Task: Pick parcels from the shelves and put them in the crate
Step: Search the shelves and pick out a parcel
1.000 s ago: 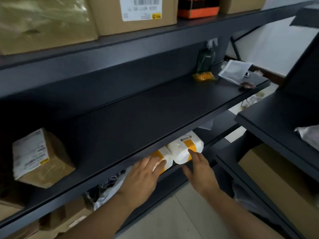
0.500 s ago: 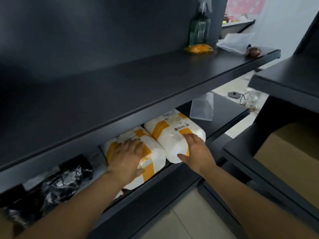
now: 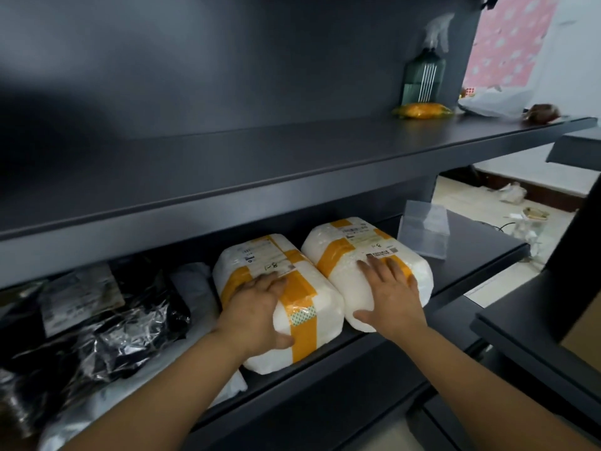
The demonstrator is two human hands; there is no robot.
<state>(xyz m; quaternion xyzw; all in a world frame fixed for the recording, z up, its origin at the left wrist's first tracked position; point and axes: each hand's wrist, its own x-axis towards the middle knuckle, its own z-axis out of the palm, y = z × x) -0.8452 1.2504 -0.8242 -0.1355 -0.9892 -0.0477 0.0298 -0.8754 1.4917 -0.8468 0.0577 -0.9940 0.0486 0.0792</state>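
Lying side by side and touching on the lower shelf (image 3: 481, 255), two white parcels banded with orange tape are seen. The left parcel (image 3: 320, 302) is covered by the left hand (image 3: 257, 309): fingers are spread flat on its top and the thumb is laid against its near end. The right parcel (image 3: 353, 242) is pressed by the right hand (image 3: 392, 296): fingers are straight on top and the thumb is stretched along the near edge. The hands are apart, one per parcel, with nothing clamped. Crumpled black plastic bags (image 3: 113, 327) are piled just left of the parcels on the same shelf. A clear plastic sheet (image 3: 426, 229) is propped near the right parcel. On the upper shelf (image 3: 292, 157), at the far right end, a green spray bottle (image 3: 422, 76), an orange packet (image 3: 421, 110) and a white bag (image 3: 494, 100) are placed.
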